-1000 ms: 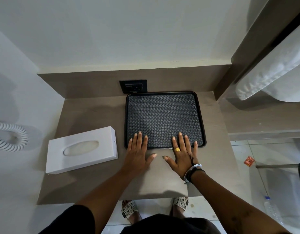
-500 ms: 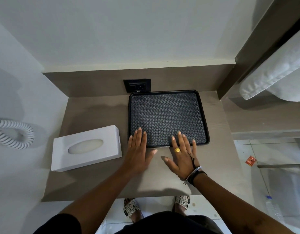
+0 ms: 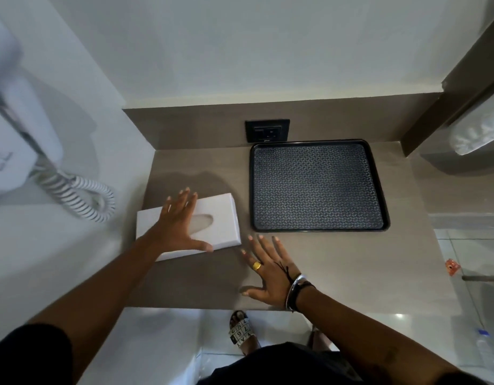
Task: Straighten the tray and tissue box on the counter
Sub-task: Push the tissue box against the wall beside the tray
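In the head view the tissue box (image 3: 188,226) lies on the counter (image 3: 337,262) near the left wall, skewed so that its long side runs at a slant to the counter's front edge. The left hand (image 3: 179,223) rests flat on its top with fingers spread and uncurled, palm over the oval slot and thumb at the front edge; it presses rather than grips. The right hand (image 3: 268,269) lies on the bare counter just beside the box's near right corner, fingers splayed open, holding nothing. The tray (image 3: 379,190) sits well to the right against the back wall below the socket (image 3: 267,130), its edges roughly square to the counter.

The box looks light and hollow, probably thin card or plastic, so it should slide and pivot easily on the smooth top; a hard press over the slot could dent it. The two short ends, or the long sides pinched between both hands, seem the safer places to hold while turning it.

Half a second ago both hands lay at the tray's front rim; they have since left it and shifted to the box, and the view has swung left
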The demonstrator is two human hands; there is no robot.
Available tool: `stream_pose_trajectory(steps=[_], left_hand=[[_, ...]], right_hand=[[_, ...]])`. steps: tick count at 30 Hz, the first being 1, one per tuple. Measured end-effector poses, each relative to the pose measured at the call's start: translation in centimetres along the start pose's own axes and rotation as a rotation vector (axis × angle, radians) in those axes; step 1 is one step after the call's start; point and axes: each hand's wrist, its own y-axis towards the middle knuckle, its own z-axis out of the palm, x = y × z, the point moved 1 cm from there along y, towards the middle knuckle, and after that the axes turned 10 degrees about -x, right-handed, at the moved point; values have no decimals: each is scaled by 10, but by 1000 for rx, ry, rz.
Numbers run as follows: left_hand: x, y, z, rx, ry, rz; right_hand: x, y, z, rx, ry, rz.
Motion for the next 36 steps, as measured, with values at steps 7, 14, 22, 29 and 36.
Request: stream_pose_trajectory(steps=[7,14,22,29,36], left_hand=[[48,-14,6,73,81,60],[45,-14,7,-72,48,39],[36,-9,-12,-219,-70,-265],[21,8,-1,-360,-257,-751],[31,38,-3,-410,-275,-985]], right_hand=[[11,11,10,39,-70,85],[13,12,7,59,-108,85],[13,14,10,73,-96,97],[13,14,10,63,-100,89],[12,15,9,53,-91,81]])
